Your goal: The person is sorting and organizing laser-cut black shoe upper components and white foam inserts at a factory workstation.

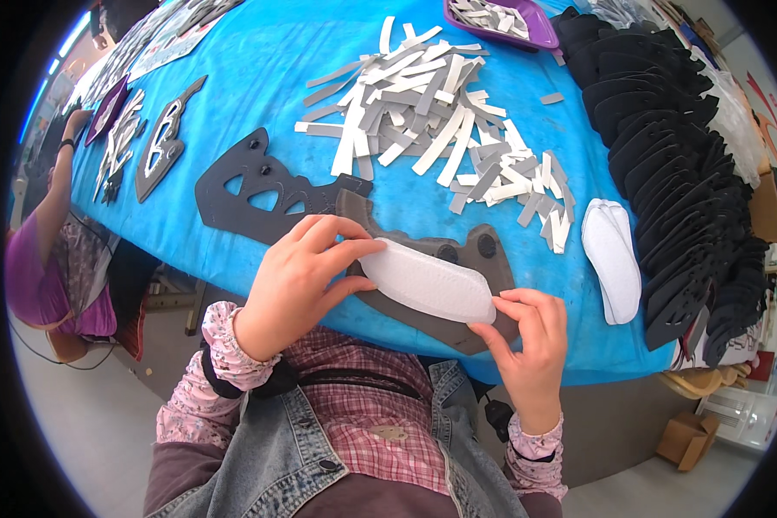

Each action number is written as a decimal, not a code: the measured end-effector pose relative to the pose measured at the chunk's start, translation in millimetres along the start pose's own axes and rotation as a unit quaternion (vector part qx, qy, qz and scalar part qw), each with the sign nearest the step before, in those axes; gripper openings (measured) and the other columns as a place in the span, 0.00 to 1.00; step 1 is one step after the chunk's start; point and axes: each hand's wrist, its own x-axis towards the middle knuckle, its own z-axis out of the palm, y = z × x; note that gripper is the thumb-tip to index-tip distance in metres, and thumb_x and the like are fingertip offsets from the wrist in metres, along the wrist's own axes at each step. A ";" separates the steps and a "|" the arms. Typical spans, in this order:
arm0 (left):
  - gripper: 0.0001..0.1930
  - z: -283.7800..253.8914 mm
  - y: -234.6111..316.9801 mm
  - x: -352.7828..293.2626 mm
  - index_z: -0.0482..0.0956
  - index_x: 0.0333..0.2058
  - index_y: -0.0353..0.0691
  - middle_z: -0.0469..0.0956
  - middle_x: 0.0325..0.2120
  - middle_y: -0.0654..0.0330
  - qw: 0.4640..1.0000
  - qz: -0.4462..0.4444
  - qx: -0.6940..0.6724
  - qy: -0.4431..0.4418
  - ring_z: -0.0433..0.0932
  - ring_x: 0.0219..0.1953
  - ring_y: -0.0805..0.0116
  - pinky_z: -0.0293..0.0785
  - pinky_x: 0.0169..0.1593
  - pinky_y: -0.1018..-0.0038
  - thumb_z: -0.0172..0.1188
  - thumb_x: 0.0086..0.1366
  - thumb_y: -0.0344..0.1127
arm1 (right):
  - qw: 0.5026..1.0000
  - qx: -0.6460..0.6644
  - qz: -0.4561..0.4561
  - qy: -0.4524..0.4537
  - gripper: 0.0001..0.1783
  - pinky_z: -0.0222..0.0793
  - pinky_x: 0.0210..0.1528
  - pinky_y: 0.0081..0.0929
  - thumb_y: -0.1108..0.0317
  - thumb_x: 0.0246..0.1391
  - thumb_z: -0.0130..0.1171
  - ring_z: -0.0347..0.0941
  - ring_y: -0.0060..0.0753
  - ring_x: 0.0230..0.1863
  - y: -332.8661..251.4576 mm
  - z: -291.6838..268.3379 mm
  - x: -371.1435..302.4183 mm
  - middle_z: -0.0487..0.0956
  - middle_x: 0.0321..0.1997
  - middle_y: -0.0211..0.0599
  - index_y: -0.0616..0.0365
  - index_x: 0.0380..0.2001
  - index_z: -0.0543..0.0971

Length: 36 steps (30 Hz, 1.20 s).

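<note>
A white oval fabric pad [427, 281] lies over a dark grey-brown cut piece [445, 331] at the table's near edge. My left hand [315, 272] pinches the pad's left end between thumb and fingers. At its right end, my right hand [522, 332] grips the pad between thumb and forefinger. Two round dark dots show on the grey-brown piece above the pad; its middle is hidden underneath. Touching it on the left is a black cut piece [250, 207] with triangular openings and round dots.
A heap of grey and white strips [423, 108] spreads beyond my hands. A purple tray [540, 26] holds more strips. Stacked black pieces [665, 155] line the right edge, near white oval pads [611, 259]. At far left is another person's arm [56, 181].
</note>
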 end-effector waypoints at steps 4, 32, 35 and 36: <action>0.21 -0.7 0.4 -0.4 0.79 0.43 0.46 0.74 0.39 0.62 1.000 -0.005 0.003 -0.004 0.72 0.41 0.62 0.72 0.43 0.69 0.67 0.47 0.35 | 1.000 -0.007 0.002 0.004 0.19 0.65 0.40 0.32 0.68 0.37 0.70 0.68 0.38 0.39 -1.3 1.3 -0.9 0.73 0.39 0.32 0.58 0.35 0.75; 0.46 12.1 37.9 -6.8 0.55 0.62 0.37 0.54 0.63 0.49 0.974 0.116 0.032 -0.190 0.53 0.65 0.53 0.48 0.65 0.59 0.44 0.56 0.69 | 0.981 -0.122 -0.033 -0.149 0.41 0.49 0.66 0.45 0.53 0.46 0.61 0.55 0.52 0.65 -37.9 19.0 -9.1 0.59 0.64 0.57 0.61 0.60 0.61; 0.47 25.3 39.2 -13.3 0.53 0.62 0.31 0.54 0.63 0.47 0.978 0.121 -0.022 -0.168 0.53 0.65 0.52 0.47 0.66 0.59 0.44 0.57 0.68 | 0.981 -0.131 -0.045 -0.135 0.42 0.49 0.66 0.45 0.52 0.46 0.61 0.54 0.52 0.66 -35.2 19.3 -10.6 0.58 0.64 0.56 0.60 0.61 0.60; 0.48 24.7 34.9 -16.8 0.53 0.61 0.29 0.54 0.63 0.47 0.981 0.103 0.011 -0.167 0.52 0.66 0.52 0.47 0.66 0.59 0.43 0.57 0.68 | 0.981 -0.131 -0.042 -0.137 0.41 0.50 0.65 0.45 0.52 0.46 0.61 0.55 0.52 0.65 -35.0 19.5 -11.4 0.58 0.64 0.56 0.60 0.60 0.61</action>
